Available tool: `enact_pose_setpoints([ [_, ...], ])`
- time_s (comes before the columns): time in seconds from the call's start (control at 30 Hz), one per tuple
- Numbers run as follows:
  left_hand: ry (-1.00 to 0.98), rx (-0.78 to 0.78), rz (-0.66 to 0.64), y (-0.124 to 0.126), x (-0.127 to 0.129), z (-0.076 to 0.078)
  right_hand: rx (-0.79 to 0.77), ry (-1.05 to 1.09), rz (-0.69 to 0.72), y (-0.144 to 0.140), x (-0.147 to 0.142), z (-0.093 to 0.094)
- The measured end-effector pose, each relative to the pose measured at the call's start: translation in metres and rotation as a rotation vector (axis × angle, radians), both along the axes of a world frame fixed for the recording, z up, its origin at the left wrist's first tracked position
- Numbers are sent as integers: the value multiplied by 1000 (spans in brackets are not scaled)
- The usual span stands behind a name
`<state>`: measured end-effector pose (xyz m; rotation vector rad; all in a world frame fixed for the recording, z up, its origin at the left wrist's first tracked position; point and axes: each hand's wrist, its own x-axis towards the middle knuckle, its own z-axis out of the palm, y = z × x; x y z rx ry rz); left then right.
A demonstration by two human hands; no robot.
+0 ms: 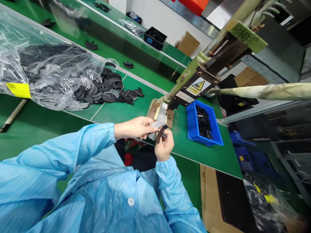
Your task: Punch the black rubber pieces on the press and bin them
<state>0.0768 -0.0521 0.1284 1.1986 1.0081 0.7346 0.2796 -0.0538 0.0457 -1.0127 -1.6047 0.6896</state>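
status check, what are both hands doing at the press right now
Left hand pinching grey curved piece. Right hand gripping black curved piece. Both just in front of the press base; nothing between.

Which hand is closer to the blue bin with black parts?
Right. The right hand is just left of the blue bin, holding a curved black piece; the left hand is farther left.

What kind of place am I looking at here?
Most likely a factory assembly bench: a lever press with a warning label, a heap of black parts spilling from a plastic bag, and a blue bin.
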Motion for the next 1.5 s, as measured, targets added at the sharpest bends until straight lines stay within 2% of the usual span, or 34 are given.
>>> enact_pose_setpoints([
  [0.17, 69, 133, 104, 2, -5, -9, 89, -128, 44, 4, 12, 10],
  [0.3, 277, 484, 353, -6, -5, -4, 160, -226, 68, 4, 18, 16],
  [0.33, 338, 578, 367, -9, -5, -2, 175, -243, 78, 4, 18, 16],
  [0.4, 408, 709, 305, -11, -2, 0, 205, -272, 102, 4, 18, 17],
  [0.47, 411, 755, 239, -10, 0, -3, 229, -290, 125, 3, 18, 18],
  [0.57, 374, 679, 254, -5, 4, -13, 252, -293, 143, 1, 19, 19],
  [0.73, 186, 429, 306, 2, 6, -27, 265, -269, 166, 0, 23, 16],
  [0.8, 65, 292, 247, 2, 7, -27, 265, -253, 167, 0, 24, 14],
  [0.97, -163, 35, -47, 1, 7, -19, 225, -257, 190, 3, 30, 14],
  [1.03, -152, 10, -35, 8, 3, -19, 190, -267, 169, 7, 39, 14],
  [1.13, -87, 82, 169, 37, -14, -27, 140, -244, 54, 15, 64, 8],
  [1.23, -7, 123, 457, 88, -39, -38, 92, -194, -109, 24, 93, -7],
  [1.3, 37, 64, 604, 127, -55, -45, 67, -171, -199, 27, 108, -19],
  [1.4, 93, -45, 689, 186, -63, -51, 47, -171, -272, 28, 117, -32],
  [1.5, 154, -52, 729, 242, -56, -47, 56, -213, -283, 27, 117, -34],
])
